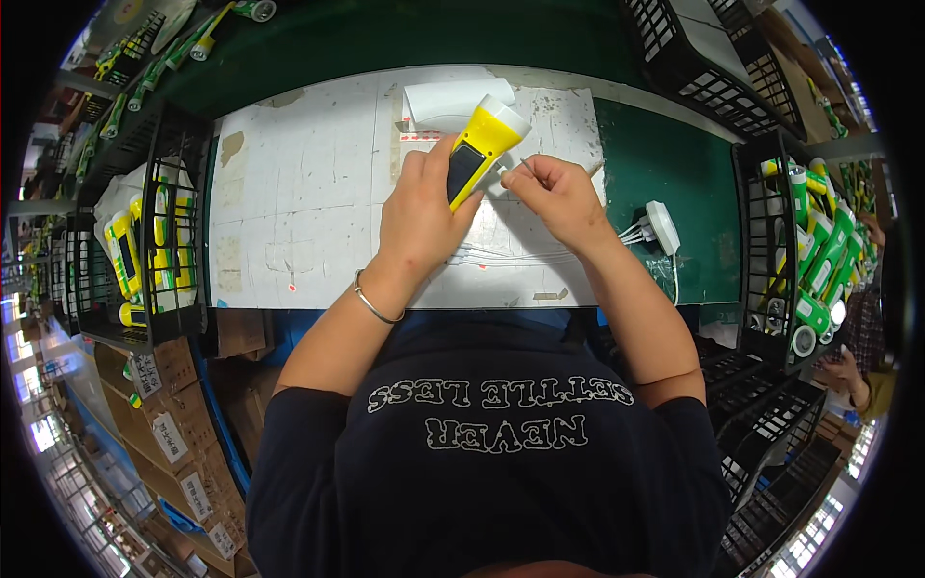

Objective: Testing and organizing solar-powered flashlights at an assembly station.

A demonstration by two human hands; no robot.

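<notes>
My left hand (419, 212) is wrapped around a yellow flashlight (487, 135) with a black panel on its side and a white head, tilted up to the right above the table. Close to the flashlight's right side, my right hand (564, 197) has thumb and forefinger pinched on what looks like a small white plug (502, 172). Whether the plug touches the flashlight I cannot tell. Several thin white cables (520, 257) cross the white worktop (299, 212) beneath my hands, leading to a white power adapter (661, 227) on the right.
A curled white sheet (443, 101) lies behind the flashlight. Black crates with yellow and green flashlights stand at left (154, 231) and right (761, 260). Another black crate (718, 77) is at the far right. Cardboard boxes (169, 433) sit lower left. Another person's hand (848, 374) shows at right.
</notes>
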